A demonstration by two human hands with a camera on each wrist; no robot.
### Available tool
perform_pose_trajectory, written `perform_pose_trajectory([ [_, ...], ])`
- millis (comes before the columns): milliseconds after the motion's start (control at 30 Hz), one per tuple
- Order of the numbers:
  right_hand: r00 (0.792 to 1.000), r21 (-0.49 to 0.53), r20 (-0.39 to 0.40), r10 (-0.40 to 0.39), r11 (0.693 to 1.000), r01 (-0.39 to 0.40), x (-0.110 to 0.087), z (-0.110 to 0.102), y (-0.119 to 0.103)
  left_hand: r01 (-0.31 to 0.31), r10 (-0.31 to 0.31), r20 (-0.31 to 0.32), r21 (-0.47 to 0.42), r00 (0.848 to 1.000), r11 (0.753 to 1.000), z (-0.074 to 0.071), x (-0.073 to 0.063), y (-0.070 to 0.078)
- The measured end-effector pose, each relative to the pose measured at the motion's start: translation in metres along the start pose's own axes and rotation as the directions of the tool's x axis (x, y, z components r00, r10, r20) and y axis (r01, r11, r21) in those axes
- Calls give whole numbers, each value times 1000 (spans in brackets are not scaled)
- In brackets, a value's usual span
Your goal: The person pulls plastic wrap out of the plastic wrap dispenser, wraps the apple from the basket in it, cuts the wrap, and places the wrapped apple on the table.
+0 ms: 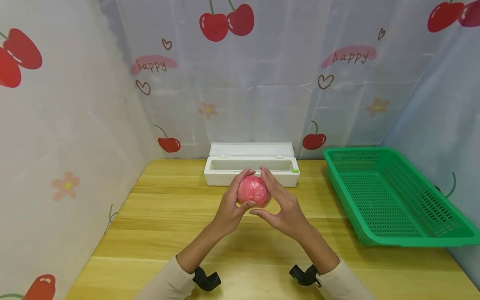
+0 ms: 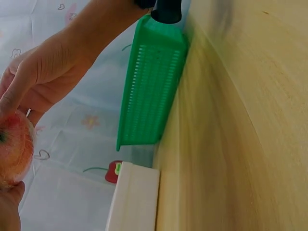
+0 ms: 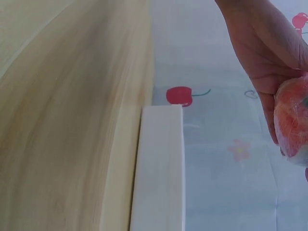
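Note:
A red apple in shiny clear film is held above the table, between the hands. My left hand grips it from the left, thumb across the lower front and fingers around the far side. The fingers of my right hand rest along the apple's upper right, and its thumb stands apart below. In the left wrist view the apple shows its stem hollow at the frame's edge. The right wrist view shows the wrapped apple against the left palm.
Behind the hands stands a white film-dispenser-like box, its lid raised and a green piece at its right end. A green plastic basket occupies the table's right side. Printed curtains enclose the wooden table.

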State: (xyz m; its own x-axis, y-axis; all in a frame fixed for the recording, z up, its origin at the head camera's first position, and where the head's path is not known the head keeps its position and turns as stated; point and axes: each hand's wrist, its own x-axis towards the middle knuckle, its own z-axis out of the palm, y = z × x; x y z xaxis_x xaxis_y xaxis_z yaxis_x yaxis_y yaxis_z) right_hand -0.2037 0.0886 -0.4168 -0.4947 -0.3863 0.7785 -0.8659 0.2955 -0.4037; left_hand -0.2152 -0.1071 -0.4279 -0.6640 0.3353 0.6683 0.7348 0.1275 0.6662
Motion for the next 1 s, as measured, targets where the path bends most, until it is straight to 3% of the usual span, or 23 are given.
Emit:
perform_pose_trajectory([
  [267,1000,35,-7,20,999,-19,0,2,0,-47,43,71,48,997,998,-4,0,0],
  [633,1000,-35,6,17,999,-17,-3,1,-1,-83,70,86,155,994,984,0,-1,2],
  [800,999,33,-29,39,999,-38,-1,2,0,-50,45,47,116,998,992,0,-2,2],
  [1000,995,109,-89,40,994,-30,2,5,-1,34,-34,-24,-19,999,999,1,-3,0],
])
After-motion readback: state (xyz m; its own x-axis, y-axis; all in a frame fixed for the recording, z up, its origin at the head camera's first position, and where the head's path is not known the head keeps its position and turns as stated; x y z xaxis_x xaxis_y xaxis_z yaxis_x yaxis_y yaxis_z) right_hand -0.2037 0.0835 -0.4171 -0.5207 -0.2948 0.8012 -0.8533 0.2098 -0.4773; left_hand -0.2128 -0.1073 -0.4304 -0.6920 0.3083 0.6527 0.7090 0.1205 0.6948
